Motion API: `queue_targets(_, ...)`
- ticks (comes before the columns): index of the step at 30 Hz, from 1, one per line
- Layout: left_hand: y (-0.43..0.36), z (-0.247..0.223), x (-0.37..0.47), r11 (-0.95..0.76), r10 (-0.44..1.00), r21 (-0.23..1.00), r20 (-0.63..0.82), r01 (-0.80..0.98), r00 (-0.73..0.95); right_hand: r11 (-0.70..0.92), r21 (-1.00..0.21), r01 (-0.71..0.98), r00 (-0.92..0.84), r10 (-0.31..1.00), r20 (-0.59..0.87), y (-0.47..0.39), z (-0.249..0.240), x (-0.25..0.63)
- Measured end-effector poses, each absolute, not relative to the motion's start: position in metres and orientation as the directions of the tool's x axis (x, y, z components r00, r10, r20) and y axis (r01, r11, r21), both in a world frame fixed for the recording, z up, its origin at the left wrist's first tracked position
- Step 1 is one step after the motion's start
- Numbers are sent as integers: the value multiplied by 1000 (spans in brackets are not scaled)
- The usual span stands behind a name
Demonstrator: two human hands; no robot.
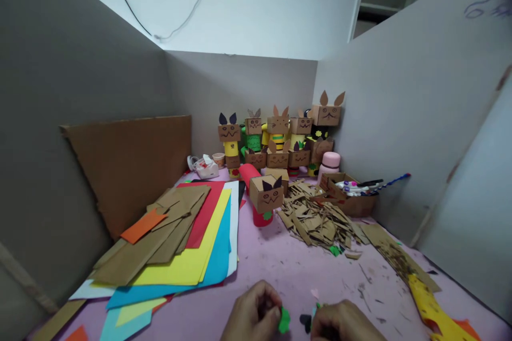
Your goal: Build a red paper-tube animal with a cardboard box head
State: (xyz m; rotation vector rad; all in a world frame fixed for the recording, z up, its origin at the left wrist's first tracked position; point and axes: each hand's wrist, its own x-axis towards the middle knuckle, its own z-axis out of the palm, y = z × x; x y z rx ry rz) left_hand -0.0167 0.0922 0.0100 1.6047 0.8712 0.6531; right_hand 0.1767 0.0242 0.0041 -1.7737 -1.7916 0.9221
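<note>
My left hand (256,313) is at the bottom centre with its fingers curled, pinching a small green paper piece (284,320) that sticks out to the right. Just right of it, my right hand (340,322) is closed low over the table; a bit of green shows at its fingertips, and what it holds is too hidden to make out. A small black paper piece (306,322) lies between the hands, beside my right fingertips. Ahead stands a cardboard cat figure (266,194) with black ears, a drawn face and a red body bearing a green shape.
Stacked coloured sheets (218,256) and cardboard lie left. Cardboard scraps (316,216) are heaped right of centre, before a box of pens (348,202) and a pink bottle (330,162). Several box-headed figures (278,125) stand behind. Yellow paper (432,309) lies at lower right; partitions enclose the table.
</note>
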Motion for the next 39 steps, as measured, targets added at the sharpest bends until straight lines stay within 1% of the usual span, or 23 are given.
queue_targets(3,89,11,-14,78,826,994,-107,75,553,-32,-809,587,-48,996,-74,20,11,172)
queue_targets(5,85,17,-12,138,837,990,-126,17,533,-9,-894,448,-41,999,-31,17,20,166)
queue_targets(7,80,21,-10,167,840,986,-129,-25,527,-21,-960,280,-64,997,-41,14,25,158)
queue_targets(10,76,19,-7,194,826,978,-122,-74,550,-73,-991,113,-63,995,-80,14,26,151)
queue_targets(13,74,12,-6,255,791,956,-121,-143,600,-92,-996,19,-73,993,-93,15,22,150)
queue_targets(15,73,11,-6,290,776,945,-138,-154,616,-108,-994,-23,-108,989,-105,15,21,151)
queue_targets(17,72,14,-7,284,776,948,-140,-143,615,-102,-995,-3,-108,989,-101,14,21,151)
queue_targets(21,71,23,-7,234,779,967,-125,-99,614,-72,-989,125,-44,996,-78,13,25,152)
queue_targets(23,73,25,-9,203,787,978,-132,-52,603,-64,-984,167,-14,998,-67,13,29,155)
queue_targets(25,78,26,-12,149,791,989,-133,23,597,-60,-963,264,41,998,-51,12,32,161)
queue_targets(26,80,27,-14,98,794,992,-125,77,594,-65,-939,338,64,997,-46,12,33,165)
queue_targets(28,84,27,-18,-58,801,975,-83,215,593,-88,-861,500,63,996,-65,11,34,170)
queue_targets(31,86,26,-21,-296,796,867,-7,400,606,-98,-726,680,43,995,-94,9,34,173)
queue_targets(33,84,25,-21,-404,774,794,32,454,633,-100,-646,757,51,994,-95,8,32,171)
queue_targets(35,82,24,-20,-487,752,732,75,476,654,-92,-603,792,37,994,-102,8,31,168)
queue_targets(36,82,24,-19,-517,747,709,101,479,657,-86,-605,792,29,994,-103,8,30,167)
queue_targets(37,81,25,-18,-537,744,699,128,473,655,-80,-623,778,26,995,-96,8,30,167)
queue_targets(39,78,26,-16,-533,745,725,158,436,648,-70,-707,704,25,997,-75,8,30,166)
